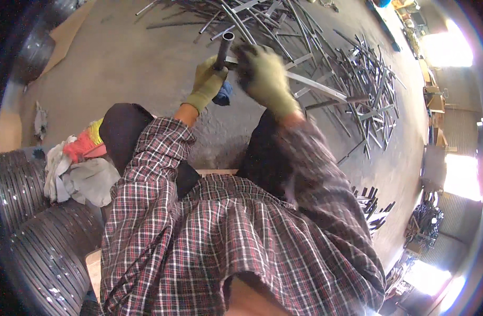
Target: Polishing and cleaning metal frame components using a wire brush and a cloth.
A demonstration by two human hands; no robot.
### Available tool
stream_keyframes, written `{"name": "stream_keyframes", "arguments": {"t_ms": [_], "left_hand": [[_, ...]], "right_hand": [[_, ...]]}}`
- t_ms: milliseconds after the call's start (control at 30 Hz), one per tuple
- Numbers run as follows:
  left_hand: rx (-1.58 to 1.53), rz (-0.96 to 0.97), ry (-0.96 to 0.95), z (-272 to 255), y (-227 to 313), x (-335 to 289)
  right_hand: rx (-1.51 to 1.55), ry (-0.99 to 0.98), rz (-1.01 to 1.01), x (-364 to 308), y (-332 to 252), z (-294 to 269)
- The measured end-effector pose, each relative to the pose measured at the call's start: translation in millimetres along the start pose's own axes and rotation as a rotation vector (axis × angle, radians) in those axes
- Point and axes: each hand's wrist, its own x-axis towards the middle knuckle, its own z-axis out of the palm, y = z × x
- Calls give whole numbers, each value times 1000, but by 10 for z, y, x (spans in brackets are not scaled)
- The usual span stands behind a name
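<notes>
My left hand point(206, 79), in a pale yellow-green work glove, is closed around a dark round tube point(224, 50) whose open end points up. The tube sits at one end of a flat metal bar point(318, 87), which stretches right to another short tube point(360, 98). Across the bar near the left hand is my right hand point(265, 76), gloved the same way. Its fingers look dark and are smeared by motion, so their grip does not show. A crumpled blue cloth point(223, 95) shows just below the left hand.
Loose metal bars and tubes lie in a heap point(375, 95) on the right and another pile point(252, 16) ahead. Rags point(89, 174) are by my left knee, beside stacked dark coils point(47, 237). More metal pieces point(375, 208) stand near my right elbow.
</notes>
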Motion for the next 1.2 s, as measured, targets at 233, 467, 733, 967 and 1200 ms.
{"name": "stream_keyframes", "arguments": {"t_ms": [233,467,733,967,1200], "left_hand": [[169,-57,18,-73,94,-24],[245,157,147,102,-17,1],[330,156,128,4,-213,9],[397,190,208,69,-107,5],[241,12,46,-29,-42,88]], "right_hand": [[-154,-239,230,-495,753,-385],[-456,-275,274,-848,1331,-120],[317,31,149,-932,1233,-504],[898,626,603,-1286,713,-342],[599,-325,216,-960,-37,937]]}}
